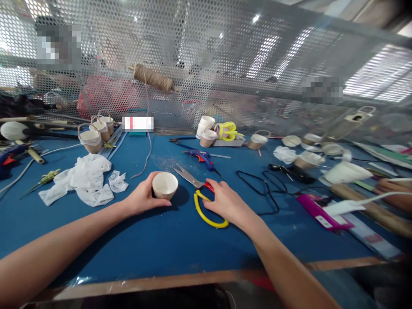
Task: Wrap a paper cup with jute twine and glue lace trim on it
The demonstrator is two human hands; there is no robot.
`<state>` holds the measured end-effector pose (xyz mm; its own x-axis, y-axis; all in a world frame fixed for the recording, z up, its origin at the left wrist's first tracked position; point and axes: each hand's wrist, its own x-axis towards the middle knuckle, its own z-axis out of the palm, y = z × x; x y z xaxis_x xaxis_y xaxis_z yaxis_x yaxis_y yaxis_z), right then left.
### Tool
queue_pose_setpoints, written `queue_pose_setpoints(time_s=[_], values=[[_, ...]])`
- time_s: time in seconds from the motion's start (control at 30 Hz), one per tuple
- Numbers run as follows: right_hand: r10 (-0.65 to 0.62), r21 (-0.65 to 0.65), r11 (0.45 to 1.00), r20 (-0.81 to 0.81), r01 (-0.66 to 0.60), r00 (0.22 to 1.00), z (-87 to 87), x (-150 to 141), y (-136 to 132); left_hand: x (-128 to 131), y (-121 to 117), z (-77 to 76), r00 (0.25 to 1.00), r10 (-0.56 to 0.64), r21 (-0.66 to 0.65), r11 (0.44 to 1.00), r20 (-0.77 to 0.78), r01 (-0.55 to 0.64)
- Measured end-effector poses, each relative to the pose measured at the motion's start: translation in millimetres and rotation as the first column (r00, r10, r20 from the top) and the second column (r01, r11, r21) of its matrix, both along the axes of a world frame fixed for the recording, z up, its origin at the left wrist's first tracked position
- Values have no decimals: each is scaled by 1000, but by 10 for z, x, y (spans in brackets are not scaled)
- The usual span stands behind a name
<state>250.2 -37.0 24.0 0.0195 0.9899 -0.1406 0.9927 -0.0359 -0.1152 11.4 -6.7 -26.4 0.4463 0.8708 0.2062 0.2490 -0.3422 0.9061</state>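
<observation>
My left hand (pixel 144 195) is wrapped round a small paper cup (pixel 165 186), white inside and brown on its outer wall, tilted so that its open mouth faces me. My right hand (pixel 223 199) has its fingers on the handles of a pair of scissors (pixel 210 219), yellow with a red part. Their blades point away to the left, slightly parted, toward some scattered crumbs. Just beyond the scissors lies a blue glue gun (pixel 204 159) with an orange trigger. Left of the cup is a heap of white lace ribbon (pixel 85 178).
Small cups with twine handles (pixel 91 141) stand at the back left. More white cups (pixel 206 126) and yellow-handled scissors (pixel 227 131) are behind. A twine spool (pixel 152 78) hangs on the perforated metal screen. Black cable (pixel 267 193) and a magenta power strip (pixel 325 212) lie right, near another person's hand (pixel 394 189).
</observation>
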Motion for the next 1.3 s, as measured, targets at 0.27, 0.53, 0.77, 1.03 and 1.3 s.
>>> queue_pose_setpoints(time_s=[0.27, 0.53, 0.77, 1.03, 1.3], values=[[15, -21, 1000, 139, -13, 990, 41, 92, -34, 108, 17, 40, 993, 114, -19, 993, -23, -114], [411, 130, 911, -356, -391, 840, 122, -194, 167, 79, -32, 14, 994, 24, 50, 999, -103, -19], [563, 271, 827, -431, -494, 706, -35, -454, 317, 92, -31, -10, 986, 83, 80, 994, -143, -72], [464, 257, 876, -214, -408, 860, 332, -222, 1200, -15, 295, 111, 954, 218, 149, 970, -205, -190], [436, 159, 872, 182, -464, 882, 253, -665, 2627, 89, 478, 34, 972, 141, 72, 989, -190, -129]])
